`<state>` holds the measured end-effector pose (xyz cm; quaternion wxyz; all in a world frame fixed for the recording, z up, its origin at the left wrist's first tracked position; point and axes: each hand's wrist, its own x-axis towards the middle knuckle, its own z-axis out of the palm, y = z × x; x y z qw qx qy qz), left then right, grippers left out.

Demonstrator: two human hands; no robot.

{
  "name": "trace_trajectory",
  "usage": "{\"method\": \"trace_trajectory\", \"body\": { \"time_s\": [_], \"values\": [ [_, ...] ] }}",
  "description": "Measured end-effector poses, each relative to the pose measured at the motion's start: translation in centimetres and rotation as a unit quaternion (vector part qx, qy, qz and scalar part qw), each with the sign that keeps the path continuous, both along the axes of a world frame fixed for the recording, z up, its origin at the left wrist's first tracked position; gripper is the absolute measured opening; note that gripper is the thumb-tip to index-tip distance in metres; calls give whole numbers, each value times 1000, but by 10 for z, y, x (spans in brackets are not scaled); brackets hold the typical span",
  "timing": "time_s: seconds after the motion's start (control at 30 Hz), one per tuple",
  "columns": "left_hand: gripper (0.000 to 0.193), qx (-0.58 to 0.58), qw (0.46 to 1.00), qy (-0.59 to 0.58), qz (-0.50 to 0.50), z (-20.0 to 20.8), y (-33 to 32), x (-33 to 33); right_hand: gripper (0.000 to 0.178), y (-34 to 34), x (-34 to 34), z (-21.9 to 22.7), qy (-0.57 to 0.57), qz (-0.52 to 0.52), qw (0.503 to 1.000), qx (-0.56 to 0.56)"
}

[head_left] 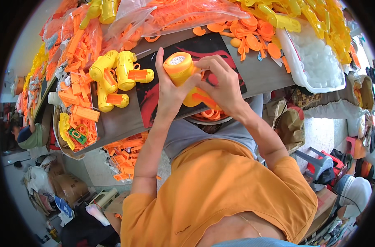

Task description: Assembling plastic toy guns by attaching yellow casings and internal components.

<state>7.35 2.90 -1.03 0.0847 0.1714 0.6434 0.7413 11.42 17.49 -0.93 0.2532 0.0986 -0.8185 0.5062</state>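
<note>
Upright over the table's near edge is a yellow toy hair dryer (180, 76) with an orange ring and a pale perforated grille on its top end. My left hand (171, 95) wraps round its barrel from the left, thumb across the front. From the right, my right hand (224, 84) pinches at the barrel's side, where a small orange piece partly shows between the fingers. Orange also shows along the handle below. A black and red mat (148, 101) lies beneath. Several similar yellow toy hair dryers (128, 71) rest just left of my left hand.
Orange discs (253, 41) heap at the back right beside a white tub (304, 84) of translucent pieces. A bag of orange parts (175, 18) lies at the back. Left stands a box of orange parts (82, 142); a bowl (212, 120) of orange pieces sits at my lap.
</note>
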Motion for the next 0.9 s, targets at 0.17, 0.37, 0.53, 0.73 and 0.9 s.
{"method": "trace_trajectory", "body": {
  "time_s": [0.17,0.37,0.53,0.73,0.9],
  "values": [
    [83,34,999,12,-4,-3,6,-7,35,22,-2,-19,-97,156,945,-272],
    [79,-3,993,82,83,-20,9,-4,45,-15,-2,-53,-135,231,863,-427],
    [70,48,986,111,119,-34,9,0,49,-25,11,-34,-96,202,917,-330],
    [68,26,995,61,68,-26,8,-14,48,-35,1,-39,-91,155,897,-403],
    [75,-5,994,-5,-106,3,-5,-25,44,-12,3,-22,-200,209,844,-452]
  ]
}}
